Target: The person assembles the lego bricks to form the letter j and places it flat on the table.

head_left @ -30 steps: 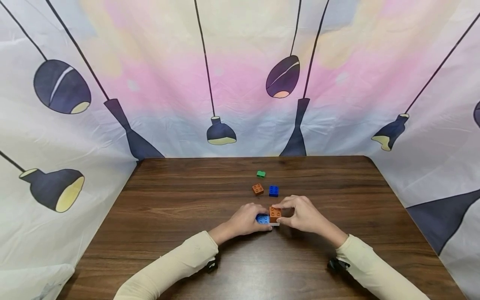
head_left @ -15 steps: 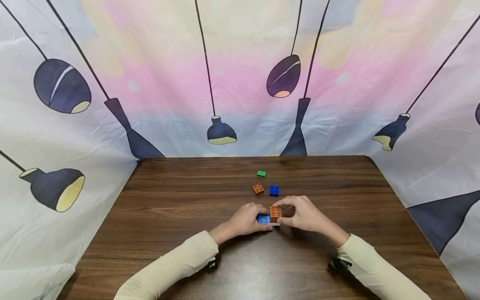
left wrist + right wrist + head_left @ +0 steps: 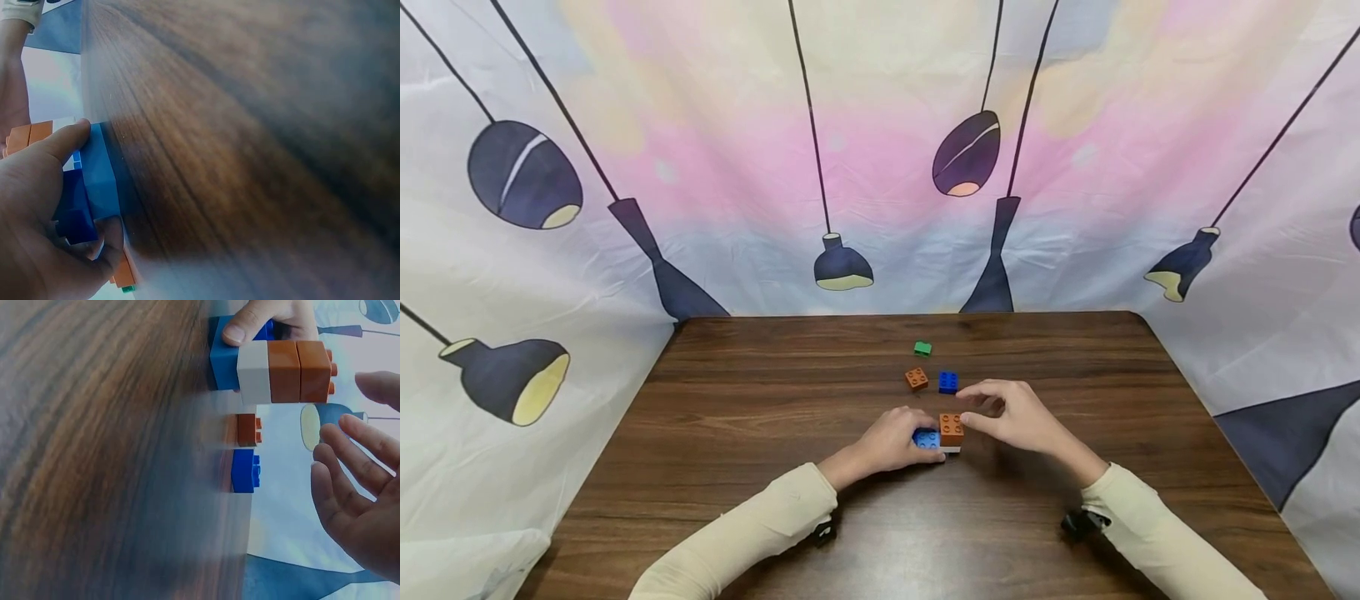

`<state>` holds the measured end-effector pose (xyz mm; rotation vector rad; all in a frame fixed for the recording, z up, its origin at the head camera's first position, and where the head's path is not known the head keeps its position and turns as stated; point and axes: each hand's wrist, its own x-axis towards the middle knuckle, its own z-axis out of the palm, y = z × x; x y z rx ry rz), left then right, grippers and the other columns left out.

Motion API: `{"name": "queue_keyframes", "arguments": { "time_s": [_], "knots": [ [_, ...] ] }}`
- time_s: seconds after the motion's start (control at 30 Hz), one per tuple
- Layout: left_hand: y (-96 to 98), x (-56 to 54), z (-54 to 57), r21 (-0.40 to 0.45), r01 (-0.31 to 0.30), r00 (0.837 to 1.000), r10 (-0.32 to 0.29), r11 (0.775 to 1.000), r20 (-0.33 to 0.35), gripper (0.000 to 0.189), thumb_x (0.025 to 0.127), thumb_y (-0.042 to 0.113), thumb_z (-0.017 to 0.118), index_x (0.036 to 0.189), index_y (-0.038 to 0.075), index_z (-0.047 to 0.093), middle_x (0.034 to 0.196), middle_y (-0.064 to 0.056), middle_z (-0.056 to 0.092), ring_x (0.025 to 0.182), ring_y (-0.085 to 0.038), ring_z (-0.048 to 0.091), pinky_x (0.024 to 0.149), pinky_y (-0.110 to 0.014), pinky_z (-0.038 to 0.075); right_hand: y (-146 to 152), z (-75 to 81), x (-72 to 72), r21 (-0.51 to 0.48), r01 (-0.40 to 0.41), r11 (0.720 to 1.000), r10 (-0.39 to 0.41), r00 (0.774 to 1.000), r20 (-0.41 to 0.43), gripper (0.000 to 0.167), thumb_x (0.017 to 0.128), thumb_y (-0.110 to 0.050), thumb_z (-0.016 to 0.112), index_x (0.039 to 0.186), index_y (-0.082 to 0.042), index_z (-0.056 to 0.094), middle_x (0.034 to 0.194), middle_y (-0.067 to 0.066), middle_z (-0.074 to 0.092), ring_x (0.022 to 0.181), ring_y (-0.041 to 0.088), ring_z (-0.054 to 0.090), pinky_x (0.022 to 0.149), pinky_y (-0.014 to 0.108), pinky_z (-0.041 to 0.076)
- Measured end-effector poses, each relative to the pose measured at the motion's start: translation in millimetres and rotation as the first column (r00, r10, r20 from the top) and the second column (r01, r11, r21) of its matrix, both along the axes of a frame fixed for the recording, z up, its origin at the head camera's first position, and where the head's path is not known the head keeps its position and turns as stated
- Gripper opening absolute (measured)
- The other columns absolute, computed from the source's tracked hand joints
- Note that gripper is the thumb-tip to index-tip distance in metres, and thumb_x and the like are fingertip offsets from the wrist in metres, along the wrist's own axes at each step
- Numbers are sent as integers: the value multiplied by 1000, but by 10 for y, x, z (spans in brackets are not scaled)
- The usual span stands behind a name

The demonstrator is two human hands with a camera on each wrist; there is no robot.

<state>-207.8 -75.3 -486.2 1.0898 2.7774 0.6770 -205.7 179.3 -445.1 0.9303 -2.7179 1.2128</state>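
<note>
My left hand (image 3: pixel 891 439) grips the low end of a small toy-brick build, thumb on the near side and fingers on the far side. Its bottom is a blue brick (image 3: pixel 222 362) on the table. On that stand a white brick (image 3: pixel 253 374) and, beside it, another blue brick (image 3: pixel 76 209) partly covered by the hand. Two orange bricks (image 3: pixel 284 372) are stacked over the white one, studs up. My right hand (image 3: pixel 1018 421) hovers just right of this stack, holding nothing, its fingers spread and slightly bent in the right wrist view.
Behind the build lie a loose orange brick (image 3: pixel 916 379) and a loose dark blue brick (image 3: pixel 948 382), side by side. Farther back is a small green brick (image 3: pixel 922 348). A curtain printed with lamps (image 3: pixel 842 265) hangs past the far edge of the wooden table (image 3: pixel 760 358).
The right hand has let go of the top orange brick and moved slightly up and to the right. Orange bricks stay on the white one; the left hand keeps its grip.
</note>
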Motion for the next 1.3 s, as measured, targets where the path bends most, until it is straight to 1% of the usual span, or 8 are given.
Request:
{"name": "queue_keyframes", "arguments": {
  "time_s": [0.13,0.2,0.37,0.43,0.57,0.87,1.13,1.3],
  "knots": [
    [1,2,-1,9,6,1000,-6,1000,-6,46,90,44,77,121,9,75,112,-2,74,91,-9,64,75,-23,49,11,-26,-78,-21,31,999,-31,999,-11,34,94,-30,76,121,-9,75,114,4,75,96,20,68,77,32,56],
    [0,5,5,12,7,1000,-7,1000,-7,46,90,43,78,121,9,74,112,-2,74,92,-9,64,75,-24,49,10,-36,-121,-24,54,998,-54,999,-5,34,94,-29,75,121,-8,75,113,4,75,96,21,68,78,32,56],
    [1,16,16,10,6,1000,-6,1000,-7,46,91,43,77,121,8,74,113,-3,74,95,-12,66,78,-26,51,5,-65,-235,-24,113,993,-112,993,28,35,95,-31,74,123,-9,74,109,2,75,92,15,68,78,36,56],
    [2,18,18,7,5,1000,-5,1000,-7,46,91,43,77,121,9,74,114,-3,74,96,-12,66,79,-27,51,3,-83,-284,-28,125,992,-124,992,38,37,95,-31,75,124,-9,73,109,4,75,92,15,68,79,38,56],
    [5,18,18,5,-1,1000,1,1000,-4,47,90,43,78,121,8,75,114,-4,74,96,-13,66,80,-27,51,-11,-127,-376,-26,135,990,-134,990,49,40,93,-33,77,125,-9,73,111,8,75,93,17,69,80,41,56],
    [-2,15,29,5,0,1000,0,1000,4,48,91,44,77,122,8,74,115,-5,74,97,-13,66,80,-27,52,-59,-239,-557,3,139,990,-139,989,49,43,91,-30,80,127,-8,72,121,5,73,99,21,69,83,43,57],
    [-3,12,22,3,-3,1000,3,1000,7,48,91,44,77,124,8,74,117,-4,73,99,-14,66,82,-28,52,-93,-324,-667,38,146,989,-148,986,73,43,90,-28,81,128,-9,71,122,7,72,102,24,68,85,45,56],
    [-5,20,25,3,-7,1000,7,1000,9,47,91,44,77,123,9,74,116,-4,74,98,-14,66,82,-28,52,-126,-360,-703,53,136,989,-140,986,88,43,90,-26,81,128,-8,71,124,9,72,105,27,68,86,45,56]
  ]
}}
